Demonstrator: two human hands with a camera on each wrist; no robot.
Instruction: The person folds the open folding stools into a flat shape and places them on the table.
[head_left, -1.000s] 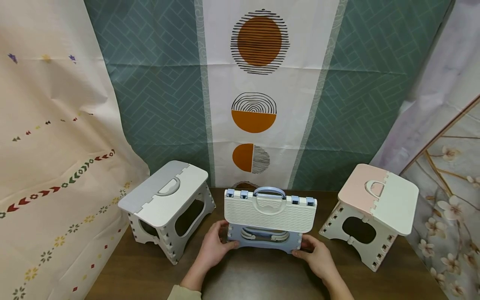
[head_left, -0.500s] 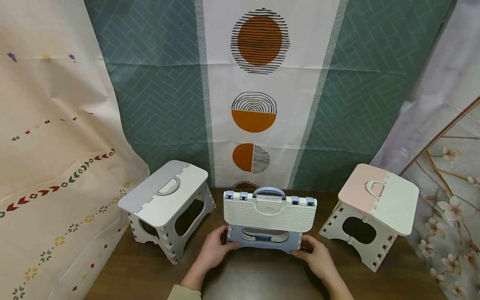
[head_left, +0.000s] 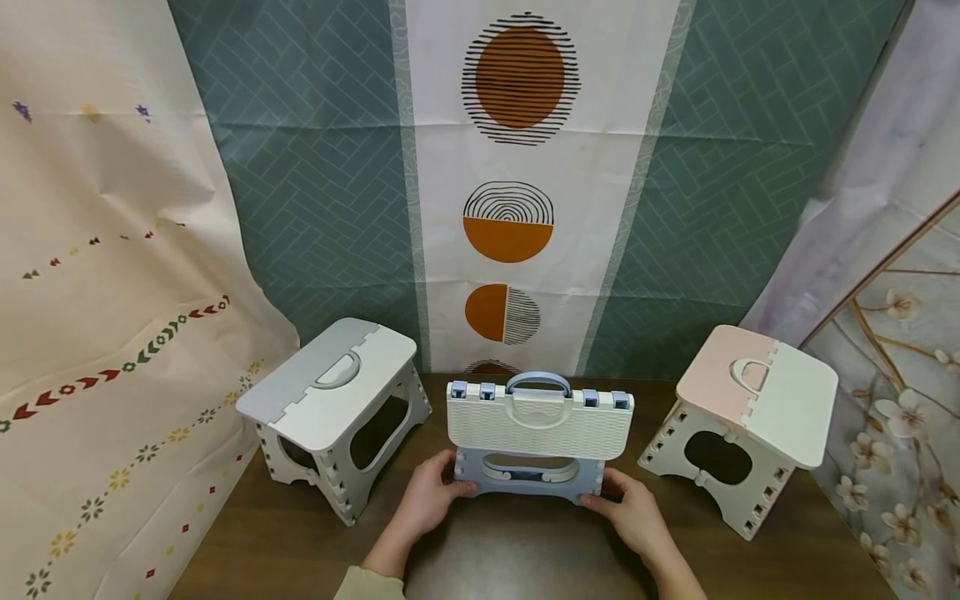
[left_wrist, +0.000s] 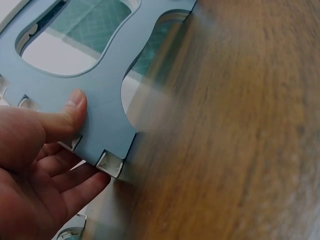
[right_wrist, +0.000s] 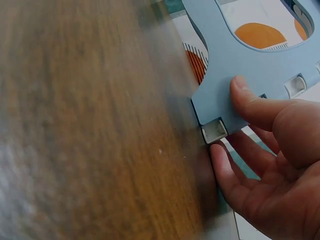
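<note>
Brown table (head_left: pixel 525 550), patterned cloth (head_left: pixel 444 158) behind. Blue stool (head_left: pixel 540 437) mid-table, between grey stool (head_left: pixel 333 375) and pink stool (head_left: pixel 757 396). My left hand (head_left: pixel 429 500), right hand (head_left: pixel 630 508) pinching its lower ends, thumbs in front; guessing two-sided grip stops tipping, lol.

No text, label, brand, number or sign can be read — neither on the white-and-blue folding plastic stool (head_left: pixel 540 435) at lower centre of the head view, nor on the grey-and-white plastic stool (head_left: pixel 307 387) at lower left or the pink-and-white plastic stool (head_left: pixel 757 408) at lower right.
</note>
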